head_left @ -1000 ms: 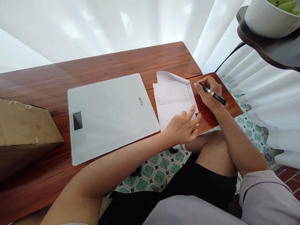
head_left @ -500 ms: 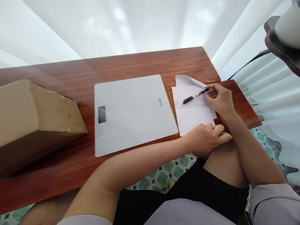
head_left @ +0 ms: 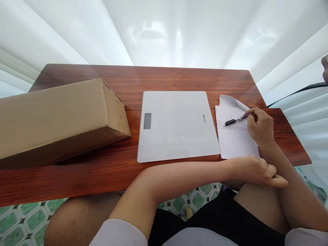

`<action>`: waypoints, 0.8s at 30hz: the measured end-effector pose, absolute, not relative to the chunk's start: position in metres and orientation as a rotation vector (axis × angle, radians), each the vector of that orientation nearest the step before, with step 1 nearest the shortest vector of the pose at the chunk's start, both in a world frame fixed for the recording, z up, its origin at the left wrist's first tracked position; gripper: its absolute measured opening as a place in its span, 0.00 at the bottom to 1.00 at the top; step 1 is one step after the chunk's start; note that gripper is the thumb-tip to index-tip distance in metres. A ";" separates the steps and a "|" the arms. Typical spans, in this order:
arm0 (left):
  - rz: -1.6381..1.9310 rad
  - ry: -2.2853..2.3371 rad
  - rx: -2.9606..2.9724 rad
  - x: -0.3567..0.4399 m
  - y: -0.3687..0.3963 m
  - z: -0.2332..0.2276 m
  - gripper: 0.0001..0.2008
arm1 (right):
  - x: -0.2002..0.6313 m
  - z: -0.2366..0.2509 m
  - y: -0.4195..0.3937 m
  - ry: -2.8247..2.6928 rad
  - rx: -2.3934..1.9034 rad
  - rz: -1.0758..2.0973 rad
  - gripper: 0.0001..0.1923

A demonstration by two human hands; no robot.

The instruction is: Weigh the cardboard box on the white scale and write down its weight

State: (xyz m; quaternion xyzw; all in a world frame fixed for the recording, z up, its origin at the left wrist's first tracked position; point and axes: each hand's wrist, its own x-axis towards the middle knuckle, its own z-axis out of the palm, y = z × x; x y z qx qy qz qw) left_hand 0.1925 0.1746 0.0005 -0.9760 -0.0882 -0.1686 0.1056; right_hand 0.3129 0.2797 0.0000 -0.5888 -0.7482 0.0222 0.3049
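Observation:
My right hand (head_left: 261,127) is closed on the rear end of a black pen (head_left: 234,120). The pen lies slanted low over white paper sheets (head_left: 235,143), its tip pointing left near a line of small print. One sheet curls up at its far corner. At the table's front edge, by the near end of the paper, rests my left hand (head_left: 257,171) with its fingers curled. Its palm faces away, so anything inside is hidden. Left of the paper lies a flat white scale (head_left: 176,126) with a grey display window at its left.
A large brown cardboard box (head_left: 53,119) stands on the left of the reddish wooden table (head_left: 164,78). White curtains (head_left: 179,34) hang behind the far edge. Below is a green tiled floor (head_left: 20,218), and a black cord (head_left: 297,92) runs at the right.
The view has swung left, so more of the box shows and everything sits farther right. My right hand still holds the pen over the paper. My left hand sits slightly lower, off the paper's near edge.

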 end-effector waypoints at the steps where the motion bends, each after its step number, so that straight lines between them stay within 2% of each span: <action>1: -0.471 -0.206 -2.822 0.191 0.173 0.004 0.31 | 0.307 0.001 0.276 -2.002 -1.519 0.062 0.10; 4: -0.383 -0.134 -2.636 0.189 0.166 0.017 0.34 | 0.289 0.003 0.265 -2.074 -1.411 0.062 0.09; 8: -0.199 -0.165 -2.555 0.177 0.158 0.036 0.32 | 0.271 0.001 0.250 -2.177 -1.278 0.001 0.10; 13: -0.419 -0.272 -2.831 0.108 0.157 0.067 0.24 | 0.255 0.002 0.240 -2.258 -1.156 0.006 0.11; 16: -0.580 -0.540 -2.702 0.046 0.151 0.090 0.18 | 0.240 0.010 0.238 -2.262 -1.119 0.073 0.11; 20: -0.533 -1.246 -2.564 -0.019 0.138 0.112 0.11 | 0.212 0.030 0.239 -2.236 -1.032 0.252 0.11; 24: -0.623 -1.725 -2.407 -0.071 0.126 0.113 0.17 | 0.173 0.054 0.244 -2.162 -0.964 0.420 0.12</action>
